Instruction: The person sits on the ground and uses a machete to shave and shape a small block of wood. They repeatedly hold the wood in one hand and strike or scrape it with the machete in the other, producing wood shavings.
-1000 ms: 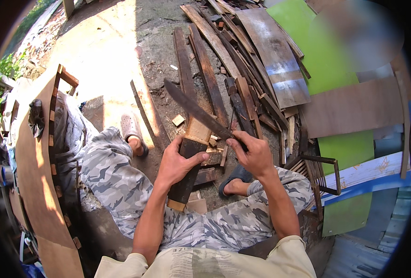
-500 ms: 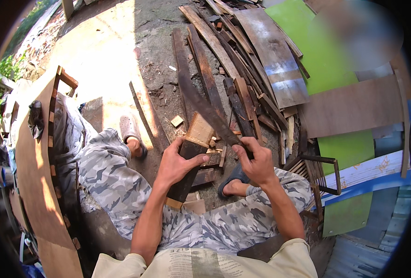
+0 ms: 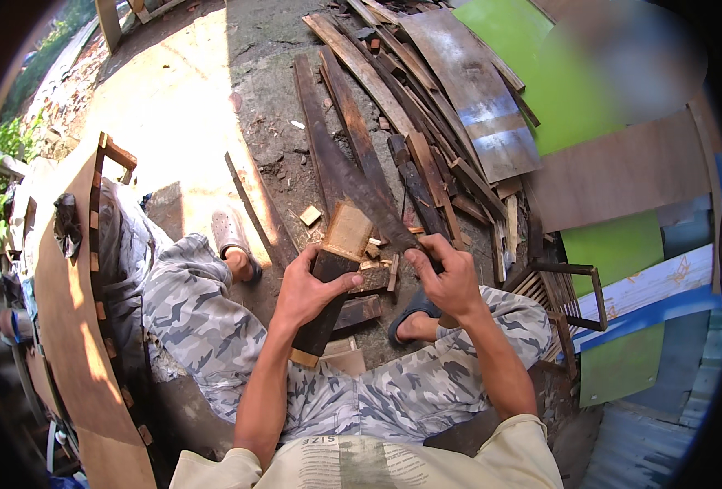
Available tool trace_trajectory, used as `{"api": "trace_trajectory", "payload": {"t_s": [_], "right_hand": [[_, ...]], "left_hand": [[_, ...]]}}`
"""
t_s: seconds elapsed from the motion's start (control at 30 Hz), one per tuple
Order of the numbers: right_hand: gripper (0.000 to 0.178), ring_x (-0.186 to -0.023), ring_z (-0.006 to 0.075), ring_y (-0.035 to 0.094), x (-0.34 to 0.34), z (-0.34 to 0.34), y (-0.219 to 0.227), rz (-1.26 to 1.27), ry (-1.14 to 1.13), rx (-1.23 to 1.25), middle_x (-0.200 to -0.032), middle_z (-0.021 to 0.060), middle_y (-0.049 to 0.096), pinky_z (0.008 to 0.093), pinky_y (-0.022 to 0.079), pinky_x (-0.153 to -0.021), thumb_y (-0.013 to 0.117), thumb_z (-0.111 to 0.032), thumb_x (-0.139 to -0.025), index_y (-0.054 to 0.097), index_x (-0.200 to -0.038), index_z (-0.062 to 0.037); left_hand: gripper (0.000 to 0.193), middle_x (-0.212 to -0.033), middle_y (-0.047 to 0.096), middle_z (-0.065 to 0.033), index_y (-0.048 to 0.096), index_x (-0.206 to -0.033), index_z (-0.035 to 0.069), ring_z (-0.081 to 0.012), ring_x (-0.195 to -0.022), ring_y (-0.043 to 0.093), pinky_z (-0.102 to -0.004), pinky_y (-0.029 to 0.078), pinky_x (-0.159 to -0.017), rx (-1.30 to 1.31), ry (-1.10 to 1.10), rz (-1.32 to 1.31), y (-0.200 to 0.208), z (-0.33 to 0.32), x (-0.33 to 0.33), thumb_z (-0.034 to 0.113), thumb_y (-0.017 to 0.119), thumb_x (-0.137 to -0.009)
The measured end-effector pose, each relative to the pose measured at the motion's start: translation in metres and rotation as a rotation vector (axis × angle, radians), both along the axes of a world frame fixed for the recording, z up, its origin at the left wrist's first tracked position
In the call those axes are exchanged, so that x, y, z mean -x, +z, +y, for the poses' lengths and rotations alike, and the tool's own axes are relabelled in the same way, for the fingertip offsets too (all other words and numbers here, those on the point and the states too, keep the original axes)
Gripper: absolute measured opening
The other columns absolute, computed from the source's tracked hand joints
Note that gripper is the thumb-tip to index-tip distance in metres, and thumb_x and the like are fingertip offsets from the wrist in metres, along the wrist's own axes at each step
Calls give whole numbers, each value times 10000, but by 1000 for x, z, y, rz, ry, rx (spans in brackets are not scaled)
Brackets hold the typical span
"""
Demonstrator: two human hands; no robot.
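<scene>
A thick wood block (image 3: pixel 320 326), dark on its faces, has a pale, freshly cut end (image 3: pixel 349 228) pointing away from me. My left hand (image 3: pixel 305 287) is wrapped round its side, thumb across the top face. In my right hand (image 3: pixel 446 275) is the handle of a machete, the fingers closed on it. The machete's long dark blade (image 3: pixel 359 186) slants up and left, passing by the block's pale end; whether they touch I cannot tell. Below the block lie a small pale offcut (image 3: pixel 310 215) and several chips and short dark wood pieces (image 3: pixel 358 312) between my feet.
A pile of old planks and boards (image 3: pixel 426 98) reaches away at the right. Beyond it lie green panels (image 3: pixel 614 244) and a brown sheet (image 3: pixel 622 175). A slatted wooden frame (image 3: pixel 569 297) stands by my right knee. A long board (image 3: pixel 76 326) runs along my left.
The view has shifted slightly. The machete's blade lies at nearly the same slant beside the block, and both hands keep their holds.
</scene>
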State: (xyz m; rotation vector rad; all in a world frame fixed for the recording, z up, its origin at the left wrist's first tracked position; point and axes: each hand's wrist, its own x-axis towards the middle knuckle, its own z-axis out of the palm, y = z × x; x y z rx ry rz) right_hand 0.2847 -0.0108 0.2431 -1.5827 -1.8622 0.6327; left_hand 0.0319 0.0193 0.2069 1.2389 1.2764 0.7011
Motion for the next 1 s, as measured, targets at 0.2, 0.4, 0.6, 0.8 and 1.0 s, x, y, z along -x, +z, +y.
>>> {"api": "trace_trajectory", "payload": {"t_s": [0.2,0.4,0.6,0.8,1.0], "right_hand": [[219,-624,366,693,2,-3,-9,21,58,72,-690,167,673,422,491,-541,716,-259,-983,661,-1028,-52],[193,-552,308,671,3,5,0,-8,16,-5,-638,149,638,391,470,-507,712,-217,-991,654,-1024,-36],[185,-533,268,661,6,6,12,111,-77,58,-636,137,637,369,471,-507,737,-210,-972,676,-1015,-41],[179,-566,306,667,10,4,-2,33,0,7,-669,149,652,398,484,-518,733,-217,-972,680,-1016,-52],[177,-548,247,669,10,3,-8,-104,90,-53,-640,144,630,364,479,-516,725,-205,-983,677,-1026,-40]], "left_hand": [[734,-1054,761,-137,656,-1212,-49,-190,-934,727,-331,562,-862,-78,3,42,-2,-1,3,409,946,-717],[705,-1057,760,-125,658,-1215,-52,-189,-938,720,-334,558,-874,11,-12,-6,-1,2,6,389,929,-736],[705,-1059,760,-128,659,-1226,-46,-194,-954,722,-339,558,-878,30,18,-49,11,1,5,378,935,-735],[742,-1090,758,-135,652,-1257,-48,-193,-968,725,-343,564,-890,54,37,-52,0,1,10,379,943,-723],[714,-1064,764,-120,661,-1237,-42,-175,-950,725,-330,564,-878,36,17,-17,-1,3,10,373,945,-729]]}}
